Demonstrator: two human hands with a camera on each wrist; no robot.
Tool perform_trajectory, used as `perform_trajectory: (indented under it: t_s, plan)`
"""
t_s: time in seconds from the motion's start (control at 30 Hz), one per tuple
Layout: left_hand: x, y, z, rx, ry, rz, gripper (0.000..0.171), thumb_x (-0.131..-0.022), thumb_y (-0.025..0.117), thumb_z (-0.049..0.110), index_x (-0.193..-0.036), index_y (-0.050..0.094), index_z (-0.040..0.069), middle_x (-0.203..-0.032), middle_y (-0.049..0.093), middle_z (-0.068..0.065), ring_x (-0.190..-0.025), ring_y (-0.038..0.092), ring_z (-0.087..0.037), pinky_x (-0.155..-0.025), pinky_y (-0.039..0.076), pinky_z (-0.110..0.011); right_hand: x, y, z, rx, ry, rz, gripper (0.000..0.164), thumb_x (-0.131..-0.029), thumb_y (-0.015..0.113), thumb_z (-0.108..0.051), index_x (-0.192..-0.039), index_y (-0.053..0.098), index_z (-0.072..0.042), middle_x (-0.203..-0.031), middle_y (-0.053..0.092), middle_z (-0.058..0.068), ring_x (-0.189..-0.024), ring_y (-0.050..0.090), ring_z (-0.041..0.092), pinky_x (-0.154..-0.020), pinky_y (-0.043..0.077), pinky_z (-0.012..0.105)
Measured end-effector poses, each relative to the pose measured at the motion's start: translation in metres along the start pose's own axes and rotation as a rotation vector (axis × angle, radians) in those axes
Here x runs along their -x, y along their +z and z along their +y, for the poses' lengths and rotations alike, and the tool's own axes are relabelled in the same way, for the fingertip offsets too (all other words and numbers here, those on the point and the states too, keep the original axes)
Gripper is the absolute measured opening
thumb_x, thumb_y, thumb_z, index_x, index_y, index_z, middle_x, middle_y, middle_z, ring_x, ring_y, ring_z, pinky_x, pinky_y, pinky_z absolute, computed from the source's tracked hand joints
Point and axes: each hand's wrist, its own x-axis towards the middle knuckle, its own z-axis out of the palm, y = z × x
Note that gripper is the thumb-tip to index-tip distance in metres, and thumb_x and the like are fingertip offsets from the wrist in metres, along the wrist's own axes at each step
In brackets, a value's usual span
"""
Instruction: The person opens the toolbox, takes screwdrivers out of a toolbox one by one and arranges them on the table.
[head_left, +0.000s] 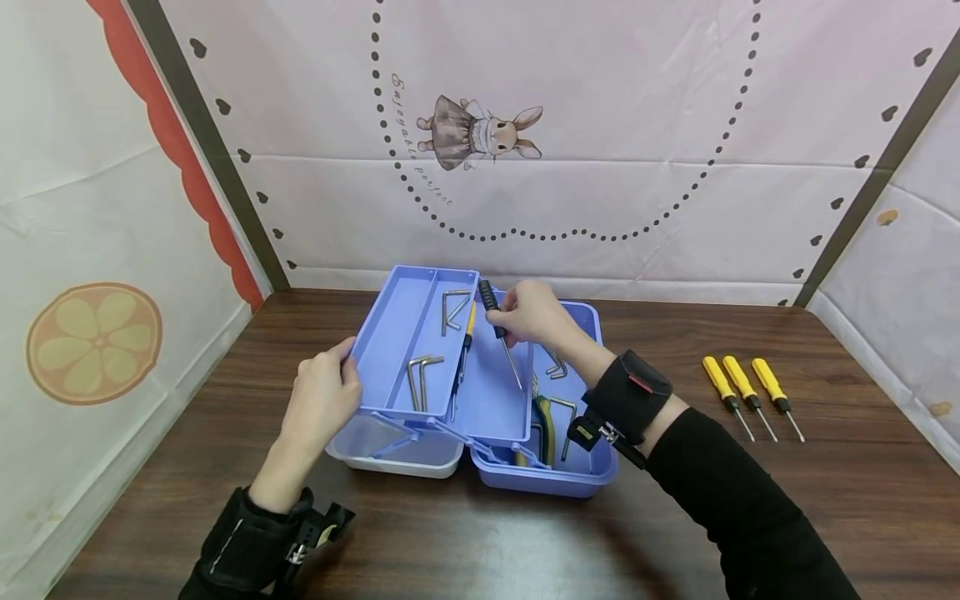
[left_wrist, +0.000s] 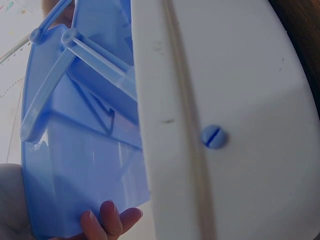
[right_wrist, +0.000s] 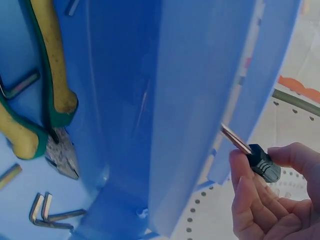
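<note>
A blue toolbox stands unfolded on the table, its two upper trays raised on hinged arms. My left hand grips the left edge of the left tray; in the left wrist view its fingertips show at the tray's underside. Over the right tray, my right hand pinches a black-handled screwdriver by its handle, shaft slanting down toward the tray floor. L-shaped hex keys lie in the left tray. A slim yellow-and-black tool lies along the right tray's left side.
Yellow-and-green pliers and more hex keys lie in the box's lower compartment. Three yellow-handled screwdrivers lie side by side on the wooden table to the right. Printed cloth walls enclose the back and sides.
</note>
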Motion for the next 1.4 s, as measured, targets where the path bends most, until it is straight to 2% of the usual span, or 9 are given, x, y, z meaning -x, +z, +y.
perform_trajectory:
  t_s: [0.2,0.3,0.47,0.67,0.9,1.13,1.27,1.4]
  plan:
    - [0.0,0.0,0.0,-0.005,-0.005,-0.002,0.036,-0.089,0.038,0.001,-0.119,0.044,-0.018,-0.11,0.05,-0.035,-0.092,0.056,-0.04,-0.065,0.049,-0.046,0.003,-0.017,0.004,-0.085,0.011,0.06,0.02,-0.083,0.06,-0.022,-0.082,0.06,-0.002,-0.072,0.064,0.009,-0.063,0.064,0.024,-0.055,0.049,0.025]
    - [0.0,-0.001,0.001,-0.006,-0.006,-0.002,0.037,-0.089,0.038,0.001,-0.119,0.044,-0.018,-0.11,0.05,-0.035,-0.09,0.057,-0.04,-0.063,0.05,-0.045,0.004,-0.029,0.008,-0.117,0.007,0.082,0.022,-0.084,0.06,-0.021,-0.087,0.061,0.001,-0.073,0.064,0.011,-0.058,0.063,0.021,-0.054,0.05,0.024]
    - [0.001,-0.001,0.0,0.001,-0.008,-0.004,0.037,-0.089,0.038,0.002,-0.12,0.043,-0.017,-0.111,0.05,-0.035,-0.092,0.056,-0.04,-0.065,0.049,-0.047,0.008,-0.05,0.02,-0.076,-0.011,0.125,0.023,-0.084,0.06,-0.021,-0.085,0.062,0.002,-0.067,0.064,0.011,-0.048,0.058,0.01,-0.051,0.047,0.021]
    - [0.0,-0.001,0.0,0.0,-0.001,-0.002,0.036,-0.089,0.038,0.001,-0.119,0.043,-0.018,-0.111,0.05,-0.035,-0.093,0.055,-0.041,-0.065,0.049,-0.047,0.017,-0.069,0.046,-0.043,0.004,0.156,0.025,-0.083,0.061,-0.022,-0.086,0.064,0.003,-0.064,0.063,0.007,-0.046,0.056,0.009,-0.047,0.044,0.02]
    - [0.001,-0.001,-0.001,0.0,0.011,0.006,0.036,-0.088,0.038,0.001,-0.118,0.045,-0.018,-0.109,0.051,-0.035,-0.091,0.056,-0.04,-0.063,0.05,-0.045,0.032,-0.087,0.083,0.064,0.046,0.205,0.029,-0.082,0.061,-0.025,-0.088,0.065,0.003,-0.059,0.063,0.004,-0.045,0.055,0.008,-0.05,0.039,0.022]
    - [0.001,-0.001,0.0,0.002,0.006,0.002,0.036,-0.088,0.038,0.001,-0.119,0.045,-0.017,-0.109,0.051,-0.035,-0.093,0.056,-0.041,-0.067,0.048,-0.048,0.05,-0.096,0.117,0.198,0.053,0.242,0.03,-0.081,0.062,-0.024,-0.079,0.066,0.005,-0.056,0.062,0.005,-0.05,0.056,0.014,-0.05,0.04,0.026]
    - [0.001,-0.001,0.0,0.005,0.003,-0.002,0.036,-0.089,0.038,0.001,-0.119,0.044,-0.018,-0.11,0.051,-0.035,-0.092,0.056,-0.04,-0.066,0.049,-0.047,0.056,-0.094,0.136,0.267,0.07,0.223,0.028,-0.081,0.06,-0.02,-0.072,0.067,0.005,-0.055,0.061,0.007,-0.05,0.054,0.016,-0.047,0.038,0.027]
    - [0.001,-0.001,0.0,0.006,0.007,0.0,0.036,-0.089,0.038,0.001,-0.118,0.044,-0.018,-0.109,0.051,-0.035,-0.091,0.057,-0.04,-0.063,0.05,-0.045,0.063,-0.091,0.155,0.317,0.148,0.154,0.031,-0.081,0.059,-0.019,-0.059,0.065,0.001,-0.047,0.056,0.003,-0.044,0.049,0.013,-0.044,0.034,0.026]
